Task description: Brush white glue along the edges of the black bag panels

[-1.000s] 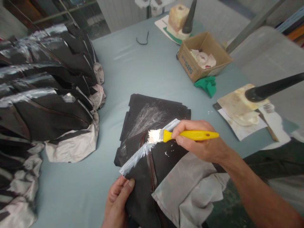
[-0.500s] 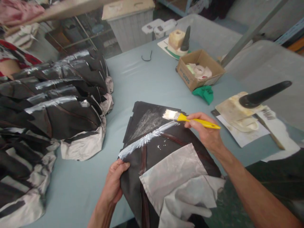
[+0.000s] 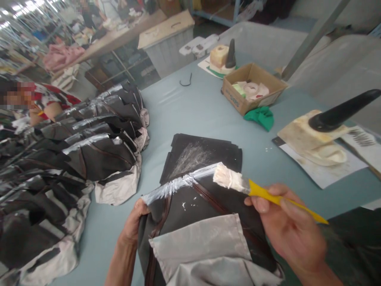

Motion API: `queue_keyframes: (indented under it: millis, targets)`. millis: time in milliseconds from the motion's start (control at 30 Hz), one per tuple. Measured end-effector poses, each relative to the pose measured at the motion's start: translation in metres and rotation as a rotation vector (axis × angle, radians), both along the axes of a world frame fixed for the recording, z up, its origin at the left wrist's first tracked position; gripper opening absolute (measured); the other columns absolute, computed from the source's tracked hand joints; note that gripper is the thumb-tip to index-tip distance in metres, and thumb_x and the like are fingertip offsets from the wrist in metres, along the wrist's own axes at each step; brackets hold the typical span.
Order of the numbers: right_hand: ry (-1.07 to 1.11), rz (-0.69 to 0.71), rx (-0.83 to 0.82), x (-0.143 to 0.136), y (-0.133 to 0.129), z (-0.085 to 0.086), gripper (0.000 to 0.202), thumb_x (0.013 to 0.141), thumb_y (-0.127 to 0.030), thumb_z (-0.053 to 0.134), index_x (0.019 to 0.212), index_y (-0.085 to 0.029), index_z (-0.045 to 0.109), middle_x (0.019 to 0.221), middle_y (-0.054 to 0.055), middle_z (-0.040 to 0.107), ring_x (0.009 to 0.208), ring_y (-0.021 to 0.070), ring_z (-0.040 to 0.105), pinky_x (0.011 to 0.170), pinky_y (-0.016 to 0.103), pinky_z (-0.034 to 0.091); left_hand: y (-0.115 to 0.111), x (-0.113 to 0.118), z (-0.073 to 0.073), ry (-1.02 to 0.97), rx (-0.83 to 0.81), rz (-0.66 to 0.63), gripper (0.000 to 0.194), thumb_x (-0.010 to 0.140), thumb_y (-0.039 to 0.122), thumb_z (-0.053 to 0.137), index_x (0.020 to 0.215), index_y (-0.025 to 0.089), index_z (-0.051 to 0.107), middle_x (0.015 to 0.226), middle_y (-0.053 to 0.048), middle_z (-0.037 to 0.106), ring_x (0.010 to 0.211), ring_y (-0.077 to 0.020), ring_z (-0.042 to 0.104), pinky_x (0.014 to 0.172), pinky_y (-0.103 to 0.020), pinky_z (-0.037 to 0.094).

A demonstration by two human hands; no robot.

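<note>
A dark fabric piece (image 3: 208, 202) with brown seams and a light grey pocket cloth (image 3: 205, 234) lies before me, its upper edge coated in a whitish strip. My left hand (image 3: 135, 218) grips its left corner, thumb on top. In my right hand (image 3: 291, 226) is a brush with a yellow handle (image 3: 262, 191); its bristles, caked in white, are at the right end of the coated strip. Beneath the fabric's upper edge a black board (image 3: 205, 153) with pale smears shows. A few white spots dot the fabric below the strip.
Stacks of similar dark pieces (image 3: 101, 155) lie on the left of the blue-grey table (image 3: 166, 107). A cardboard box (image 3: 238, 95), green cloth (image 3: 262, 118) and stained container (image 3: 312, 139) with a black cone stand at the right. Another person (image 3: 44, 103) is at the far left.
My right hand and the brush have moved down and toward me, from over the board to the strip's right end. The fabric has slid down off the board a little; the view has shifted.
</note>
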State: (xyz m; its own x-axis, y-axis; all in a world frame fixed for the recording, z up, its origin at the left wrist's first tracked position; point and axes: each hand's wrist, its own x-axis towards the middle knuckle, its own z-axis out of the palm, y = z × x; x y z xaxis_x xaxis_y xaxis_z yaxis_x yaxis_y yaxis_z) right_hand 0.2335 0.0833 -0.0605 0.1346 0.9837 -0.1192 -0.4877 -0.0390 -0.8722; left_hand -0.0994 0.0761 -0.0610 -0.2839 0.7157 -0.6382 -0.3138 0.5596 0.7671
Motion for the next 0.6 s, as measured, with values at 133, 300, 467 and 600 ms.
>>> queue_keyframes:
  millis: [133,300,467,600]
  targets:
    - [-0.103,0.106,0.039,0.023,0.014,0.010,0.023,0.091,-0.050,0.083,0.093,-0.029,0.077,0.064,0.000,0.068,0.058,0.0180,0.063,0.056,0.025,0.055,-0.020,0.010,0.012,0.041,0.010,-0.009,0.019,0.050,0.023,0.083,0.063,0.016,0.072,0.054,0.001,0.064,0.051,-0.0178,0.060,0.050,-0.027,0.051]
    - [-0.299,0.163,0.130,0.038,0.051,0.017,0.038,0.091,-0.062,0.082,0.086,-0.025,0.078,0.059,0.000,0.065,0.053,0.0169,0.062,0.049,0.025,0.050,-0.047,0.024,0.023,0.103,0.014,0.138,0.027,0.052,0.029,0.089,0.072,0.018,0.075,0.057,0.001,0.068,0.047,-0.0165,0.060,0.046,-0.024,0.049]
    - [-0.416,0.376,0.278,0.037,0.078,0.031,0.038,0.101,-0.058,0.072,0.088,-0.023,0.077,0.062,0.000,0.068,0.055,0.0162,0.064,0.051,0.025,0.050,-0.059,0.024,0.021,0.122,-0.016,0.199,0.035,0.047,0.030,0.093,0.076,0.018,0.077,0.063,-0.002,0.074,0.054,-0.0219,0.069,0.050,-0.026,0.054]
    - [-0.554,0.548,0.397,0.026,0.095,0.037,0.023,0.102,-0.040,0.069,0.088,-0.023,0.075,0.062,-0.001,0.069,0.055,0.0143,0.064,0.053,0.023,0.050,-0.060,0.024,0.019,0.105,-0.029,0.240,0.036,0.049,0.028,0.092,0.080,0.020,0.078,0.065,-0.002,0.076,0.059,-0.0262,0.074,0.055,-0.031,0.060]
